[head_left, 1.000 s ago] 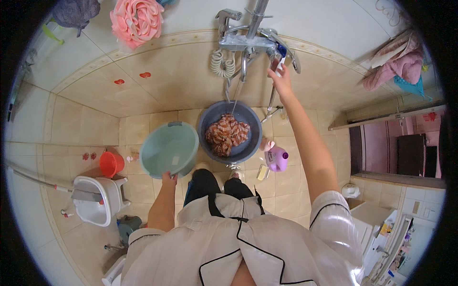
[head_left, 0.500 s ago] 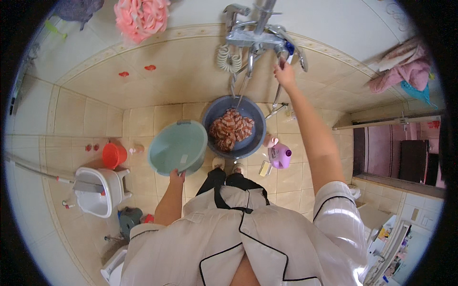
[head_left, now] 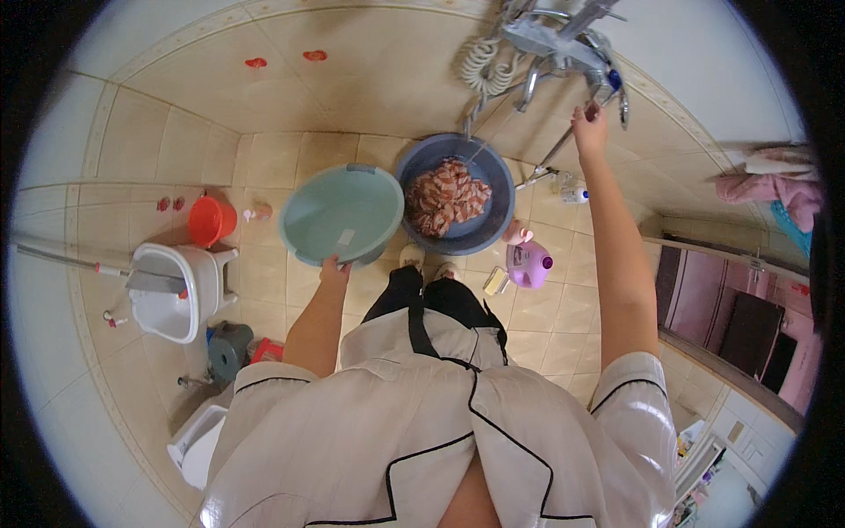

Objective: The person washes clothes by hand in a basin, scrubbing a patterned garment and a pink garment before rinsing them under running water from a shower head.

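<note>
On a tiled floor (head_left: 568,321) seen from above, a person's left hand (head_left: 334,271) pinches the near rim of a pale green basin (head_left: 330,207); with one hand on it, the basin could swing or slip if that hold loosens. The right hand (head_left: 591,134) reaches up to a wall faucet (head_left: 554,48), fingers by the valve (head_left: 600,86), too small in view to tell whether they are closed on it. A thin stream (head_left: 495,134) drops into a blue-grey basin (head_left: 480,231), which could overflow if the flow were left on. That basin holds a bunched, red-and-white cloth (head_left: 444,198); the green one (just to its left) shows only a pale label (head_left: 347,237) inside, and a purple jug (head_left: 526,266), contents hidden, is to the right
</note>
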`<state>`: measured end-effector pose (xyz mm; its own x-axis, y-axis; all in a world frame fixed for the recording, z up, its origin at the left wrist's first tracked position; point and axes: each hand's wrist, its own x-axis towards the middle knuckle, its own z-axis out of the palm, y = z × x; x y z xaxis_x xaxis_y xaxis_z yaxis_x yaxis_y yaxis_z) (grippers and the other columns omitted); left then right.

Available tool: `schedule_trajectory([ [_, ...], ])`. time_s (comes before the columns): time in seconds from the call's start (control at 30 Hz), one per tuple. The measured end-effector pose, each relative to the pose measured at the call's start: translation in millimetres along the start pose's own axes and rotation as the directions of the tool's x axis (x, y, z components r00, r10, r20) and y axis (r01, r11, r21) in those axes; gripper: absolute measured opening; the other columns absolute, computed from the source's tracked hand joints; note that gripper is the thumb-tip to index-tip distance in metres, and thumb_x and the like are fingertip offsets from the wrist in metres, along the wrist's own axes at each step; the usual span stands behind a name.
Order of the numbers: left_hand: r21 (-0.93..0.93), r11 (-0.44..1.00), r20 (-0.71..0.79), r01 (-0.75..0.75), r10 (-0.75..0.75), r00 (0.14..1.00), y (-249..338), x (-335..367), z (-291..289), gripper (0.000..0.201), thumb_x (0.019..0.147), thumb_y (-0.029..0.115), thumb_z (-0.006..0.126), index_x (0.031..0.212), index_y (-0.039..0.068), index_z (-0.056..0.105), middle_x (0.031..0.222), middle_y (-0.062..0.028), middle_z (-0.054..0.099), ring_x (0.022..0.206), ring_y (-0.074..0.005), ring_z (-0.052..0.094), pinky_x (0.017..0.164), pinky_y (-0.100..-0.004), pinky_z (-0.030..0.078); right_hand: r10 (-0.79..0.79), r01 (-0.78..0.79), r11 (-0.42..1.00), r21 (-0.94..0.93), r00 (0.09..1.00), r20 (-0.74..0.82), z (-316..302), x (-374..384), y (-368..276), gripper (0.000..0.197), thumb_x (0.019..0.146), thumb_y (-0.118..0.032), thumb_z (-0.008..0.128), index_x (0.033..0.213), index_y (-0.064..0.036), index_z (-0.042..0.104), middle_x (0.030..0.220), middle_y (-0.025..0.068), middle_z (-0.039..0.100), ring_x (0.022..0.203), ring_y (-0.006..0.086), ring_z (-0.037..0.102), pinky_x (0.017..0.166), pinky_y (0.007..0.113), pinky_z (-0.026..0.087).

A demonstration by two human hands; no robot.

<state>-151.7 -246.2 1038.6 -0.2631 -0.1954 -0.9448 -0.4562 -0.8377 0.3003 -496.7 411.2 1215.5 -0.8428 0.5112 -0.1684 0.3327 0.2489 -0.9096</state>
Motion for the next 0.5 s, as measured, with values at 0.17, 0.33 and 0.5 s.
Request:
schedule_trajectory([
  [0.17,-0.067,0.998,-0.006,0.015,-0.015,1.000,-3.1,32.0,4.5,0.046,0.138,0.015,0.065,0.181,-0.003,0.065,0.172,-0.0275,0.080,0.158,-0.0504,0.080,0.129,-0.0727,0.075,0.216,-0.191,0.962,-0.196,0.970,0.114,15.6,-46.0,121.6,0.045,0.122,-0.015,0.095,0.156,0.0063,0.076,0.138,0.0159,0.087,0.124,0.0295,0.086,0.110,0.047,0.074],
  [0.33,-0.112,0.994,-0.031,0.021,-0.025,0.999,-17.6,61.9,19.9,0.045,0.139,0.014,0.063,0.179,-0.004,0.066,0.172,-0.0280,0.080,0.159,-0.0512,0.080,0.131,-0.0736,0.075,0.538,-0.422,0.806,-0.414,0.814,0.218,19.5,-121.1,270.4,0.046,0.122,-0.014,0.096,0.157,0.0067,0.075,0.139,0.0161,0.087,0.124,0.0298,0.086,0.111,0.048,0.074],
  [0.5,-0.199,0.980,-0.055,0.016,-0.028,0.998,-69.0,126.6,22.1,0.043,0.139,0.013,0.062,0.178,-0.005,0.067,0.173,-0.0285,0.079,0.160,-0.0520,0.079,0.132,-0.0744,0.074,0.694,-0.503,0.685,-0.526,0.670,0.264,22.4,-159.7,390.5,0.047,0.122,-0.014,0.096,0.158,0.0070,0.074,0.139,0.0164,0.087,0.124,0.0301,0.086,0.111,0.048,0.074],
])
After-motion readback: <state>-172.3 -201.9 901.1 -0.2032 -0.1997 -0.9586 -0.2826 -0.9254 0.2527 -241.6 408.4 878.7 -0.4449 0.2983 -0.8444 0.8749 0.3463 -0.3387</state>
